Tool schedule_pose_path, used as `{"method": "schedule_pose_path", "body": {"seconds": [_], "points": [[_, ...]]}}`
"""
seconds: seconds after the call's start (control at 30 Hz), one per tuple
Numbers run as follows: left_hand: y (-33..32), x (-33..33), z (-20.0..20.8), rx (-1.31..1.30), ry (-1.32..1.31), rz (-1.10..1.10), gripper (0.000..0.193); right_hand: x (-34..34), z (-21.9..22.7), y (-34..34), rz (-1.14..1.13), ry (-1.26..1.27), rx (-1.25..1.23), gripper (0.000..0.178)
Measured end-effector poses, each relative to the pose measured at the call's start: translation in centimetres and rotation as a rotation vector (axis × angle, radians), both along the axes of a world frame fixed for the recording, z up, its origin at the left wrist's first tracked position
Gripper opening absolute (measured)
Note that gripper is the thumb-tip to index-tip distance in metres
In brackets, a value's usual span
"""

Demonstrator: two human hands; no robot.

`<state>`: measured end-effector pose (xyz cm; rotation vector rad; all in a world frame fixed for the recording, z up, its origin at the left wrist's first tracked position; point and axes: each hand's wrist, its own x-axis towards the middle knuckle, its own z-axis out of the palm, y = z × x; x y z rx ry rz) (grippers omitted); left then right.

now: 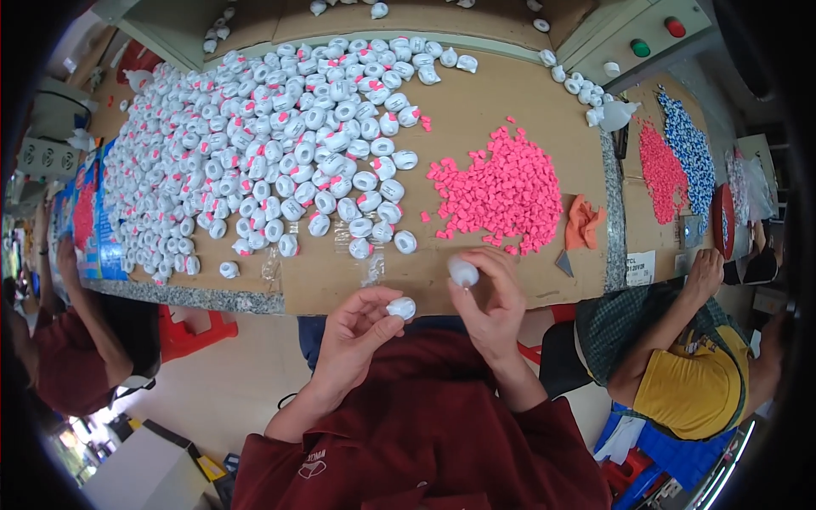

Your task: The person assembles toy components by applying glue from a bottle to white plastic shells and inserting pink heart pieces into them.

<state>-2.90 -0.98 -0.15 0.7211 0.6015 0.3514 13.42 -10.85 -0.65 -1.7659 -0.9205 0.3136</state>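
Observation:
Above the near edge of the cardboard-covered table, my left hand point(361, 330) pinches a small white rounded plastic part point(401, 308) between thumb and fingers. A hand's width to its right, my right hand point(500, 304) is closed on a translucent white bulb-shaped piece point(463, 272). The two pieces are apart. Ahead and to the left spreads a large heap of similar white parts point(297, 144), many showing pink bits. A pile of small pink pieces point(501, 191) lies just beyond my right hand.
An orange cloth point(583, 223) and a dark triangular piece point(563, 263) lie right of the pink pile. Red point(674, 26) and green point(639, 48) buttons sit on a panel at the back right. Co-workers sit on both sides; one's hand point(704, 274) rests at the right table.

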Motion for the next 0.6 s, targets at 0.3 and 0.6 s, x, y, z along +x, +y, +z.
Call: {"method": "schedule_pose_path", "body": {"seconds": [0.3,0.6], "points": [[-0.1,0.4,0.3,0.012,0.035,-0.016,0.027,1.9,1.1,-1.9,-0.185,-0.281,-0.152,0.024],[-0.4,1.3,0.2,0.004,0.026,-0.068,0.027,4.0,0.3,-2.4,-0.269,-0.443,-0.262,0.016]]}}
